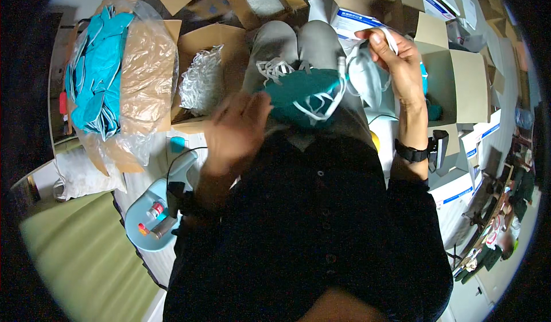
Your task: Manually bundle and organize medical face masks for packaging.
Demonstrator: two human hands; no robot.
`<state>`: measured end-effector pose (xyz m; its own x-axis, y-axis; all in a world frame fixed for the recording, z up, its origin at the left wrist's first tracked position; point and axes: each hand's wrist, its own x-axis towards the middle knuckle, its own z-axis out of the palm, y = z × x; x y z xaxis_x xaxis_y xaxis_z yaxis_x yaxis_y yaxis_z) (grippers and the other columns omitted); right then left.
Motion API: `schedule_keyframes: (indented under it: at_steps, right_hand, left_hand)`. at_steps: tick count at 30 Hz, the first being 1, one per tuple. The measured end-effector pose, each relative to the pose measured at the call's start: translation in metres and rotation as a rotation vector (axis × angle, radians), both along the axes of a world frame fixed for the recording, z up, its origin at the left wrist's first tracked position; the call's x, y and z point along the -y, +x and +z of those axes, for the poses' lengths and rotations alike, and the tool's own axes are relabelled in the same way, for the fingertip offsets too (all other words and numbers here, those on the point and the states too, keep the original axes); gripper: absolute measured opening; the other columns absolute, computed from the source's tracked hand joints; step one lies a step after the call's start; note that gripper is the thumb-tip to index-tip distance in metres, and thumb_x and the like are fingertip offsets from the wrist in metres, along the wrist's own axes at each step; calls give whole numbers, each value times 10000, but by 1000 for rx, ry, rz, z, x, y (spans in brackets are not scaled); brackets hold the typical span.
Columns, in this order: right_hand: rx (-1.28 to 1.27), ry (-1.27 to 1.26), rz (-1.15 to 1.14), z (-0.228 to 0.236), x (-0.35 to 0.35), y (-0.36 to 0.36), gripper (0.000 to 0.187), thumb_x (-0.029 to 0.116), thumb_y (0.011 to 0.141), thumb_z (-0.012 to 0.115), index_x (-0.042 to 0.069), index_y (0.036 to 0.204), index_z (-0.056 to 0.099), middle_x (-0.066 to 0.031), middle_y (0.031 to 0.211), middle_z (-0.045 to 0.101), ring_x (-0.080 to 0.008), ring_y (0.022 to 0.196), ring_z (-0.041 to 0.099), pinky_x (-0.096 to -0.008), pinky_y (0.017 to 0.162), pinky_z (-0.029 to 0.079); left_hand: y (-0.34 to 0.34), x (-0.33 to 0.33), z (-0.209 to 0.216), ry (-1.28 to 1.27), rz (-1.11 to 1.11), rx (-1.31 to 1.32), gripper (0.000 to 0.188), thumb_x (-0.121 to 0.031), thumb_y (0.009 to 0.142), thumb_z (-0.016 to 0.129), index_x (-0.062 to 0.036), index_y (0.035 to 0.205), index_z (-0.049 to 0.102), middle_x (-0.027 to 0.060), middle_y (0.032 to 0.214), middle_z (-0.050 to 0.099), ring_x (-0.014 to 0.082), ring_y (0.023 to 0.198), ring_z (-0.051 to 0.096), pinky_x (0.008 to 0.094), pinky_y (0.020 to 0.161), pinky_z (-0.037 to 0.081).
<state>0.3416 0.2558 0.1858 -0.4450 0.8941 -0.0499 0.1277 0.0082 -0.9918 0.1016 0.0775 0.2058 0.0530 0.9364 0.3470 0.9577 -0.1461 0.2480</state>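
Teal cloth (298, 90) lies across my lap, with white straps (315, 107) looped over its front. At its left edge is my left hand (238, 128), smeared by motion, so its finger state and any hold are unclear. My right hand (397, 64) is raised on the right, thumb and fingers pinched on a white strap (391, 40). A pale, soft piece that looks like a face mask (366, 76) hangs beside and below those fingers. More white strands (274, 69) bunch at the cloth's far left edge.
At left, an open carton (146, 75) with a clear plastic liner holds a stack of teal pieces (100, 69). Another box holds white straps (201, 84). Open cartons (468, 87) stand at right. A light-blue basin (146, 224) with small items sits lower left.
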Motion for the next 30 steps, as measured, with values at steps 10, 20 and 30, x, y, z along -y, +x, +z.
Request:
schedule_keyframes:
  at_steps: [10, 20, 30]
  right_hand:
    - [112, 639, 325, 41, 4, -23, 389, 239, 684, 801, 17, 972, 663, 4, 802, 532, -96, 662, 401, -262, 583, 334]
    - [-35, 349, 30, 33, -2, -31, 197, 171, 909, 625, 22, 781, 604, 86, 657, 483, -15, 613, 382, -196, 532, 320]
    - [-141, 217, -78, 17, -12, -33, 226, 200, 911, 622, 32, 759, 625, 83, 618, 513, -4, 560, 389, -190, 490, 293]
  left_hand:
    - [-12, -52, 44, -16, -27, 406, 107, -110, 799, 691, -82, 858, 607, 46, 651, 559, 127, 558, 504, 249, 515, 402]
    - [6, -78, -13, -58, 155, 1254, 143, -162, 843, 673, -32, 890, 635, -33, 678, 543, 32, 628, 455, 201, 556, 363]
    - [21, -78, -28, -185, -48, 1231, 184, -203, 823, 713, -25, 804, 672, -67, 561, 500, 8, 526, 390, 203, 467, 285]
